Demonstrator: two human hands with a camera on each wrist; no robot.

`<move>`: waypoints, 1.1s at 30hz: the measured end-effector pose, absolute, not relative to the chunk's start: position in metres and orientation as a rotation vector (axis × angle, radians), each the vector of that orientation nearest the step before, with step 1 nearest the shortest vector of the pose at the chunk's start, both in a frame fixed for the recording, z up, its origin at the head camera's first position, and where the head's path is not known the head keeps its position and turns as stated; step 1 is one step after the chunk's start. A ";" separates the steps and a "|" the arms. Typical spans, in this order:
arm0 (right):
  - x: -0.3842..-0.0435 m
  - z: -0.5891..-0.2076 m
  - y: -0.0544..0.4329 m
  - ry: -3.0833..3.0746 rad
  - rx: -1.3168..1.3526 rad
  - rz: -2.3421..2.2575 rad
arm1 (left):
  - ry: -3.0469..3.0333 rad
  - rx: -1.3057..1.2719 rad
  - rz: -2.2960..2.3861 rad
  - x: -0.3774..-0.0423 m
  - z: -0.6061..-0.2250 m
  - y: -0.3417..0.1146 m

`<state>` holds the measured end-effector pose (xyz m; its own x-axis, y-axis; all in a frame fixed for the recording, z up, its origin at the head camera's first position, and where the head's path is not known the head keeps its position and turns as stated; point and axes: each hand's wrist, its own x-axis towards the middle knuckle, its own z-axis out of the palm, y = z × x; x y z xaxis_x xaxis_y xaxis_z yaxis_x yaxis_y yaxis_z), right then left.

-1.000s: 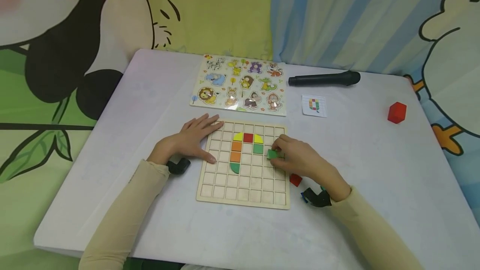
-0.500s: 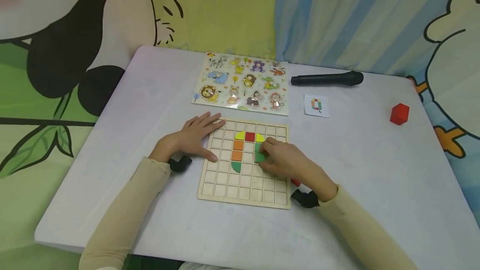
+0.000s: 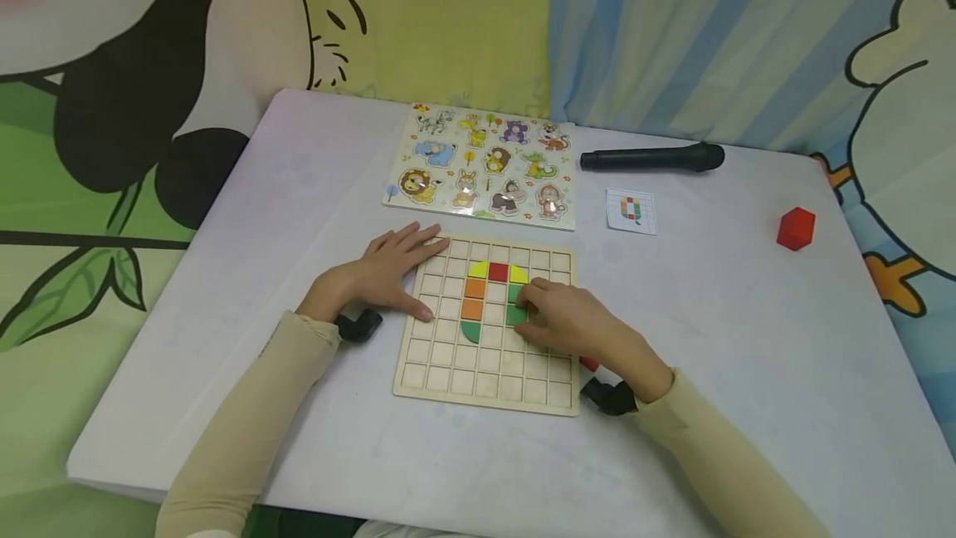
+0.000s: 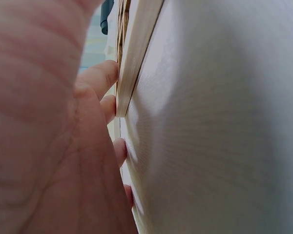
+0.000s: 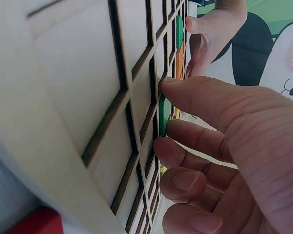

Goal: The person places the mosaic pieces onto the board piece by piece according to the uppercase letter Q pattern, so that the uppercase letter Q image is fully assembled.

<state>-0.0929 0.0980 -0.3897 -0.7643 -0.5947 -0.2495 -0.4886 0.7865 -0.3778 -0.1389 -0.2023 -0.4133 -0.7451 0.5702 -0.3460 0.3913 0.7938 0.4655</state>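
Note:
A square wooden grid board point(image 3: 441, 376) lies on the table, bearing flat coloured tiles in a ring-like pattern. Down its left side run orange tiles point(image 3: 473, 299) and a rounded green tile point(image 3: 470, 331); a red tile point(image 3: 498, 272) sits at the top between two rounded yellow ones. My right hand point(image 3: 563, 315) pinches a green square tile point(image 3: 515, 316) with thumb and forefinger, at the cell below another green square point(image 3: 513, 294). Its other fingers curl loosely in the right wrist view. With fingers spread, my left hand point(image 3: 377, 279) rests on the board's left edge.
Behind the board lies an animal puzzle point(image 3: 478, 168). To its right are a black microphone-shaped object point(image 3: 651, 158) and a small pattern card point(image 3: 631, 211). A red block point(image 3: 796, 228) stands far right. Another red piece point(image 3: 589, 363) is partly hidden beneath the right wrist.
My right hand has moved left over the board, bringing the green square tile from the right-hand columns to below the other green square. My left hand has stayed on the board's edge.

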 end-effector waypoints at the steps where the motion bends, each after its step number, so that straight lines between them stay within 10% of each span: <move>1: -0.093 -0.390 0.098 2.620 -0.822 -0.420 | 2.503 0.718 0.506 -0.139 -0.413 -0.202; 33: -0.088 -0.390 0.135 2.701 -0.705 -0.516 | 2.503 0.707 0.488 -0.141 -0.418 -0.203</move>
<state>-0.0876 0.1348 -0.3899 -0.8338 -0.5162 -0.1960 -0.4076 0.8149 -0.4120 -0.1411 -0.2026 -0.4184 -0.7458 0.5625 -0.3569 0.3874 0.8021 0.4545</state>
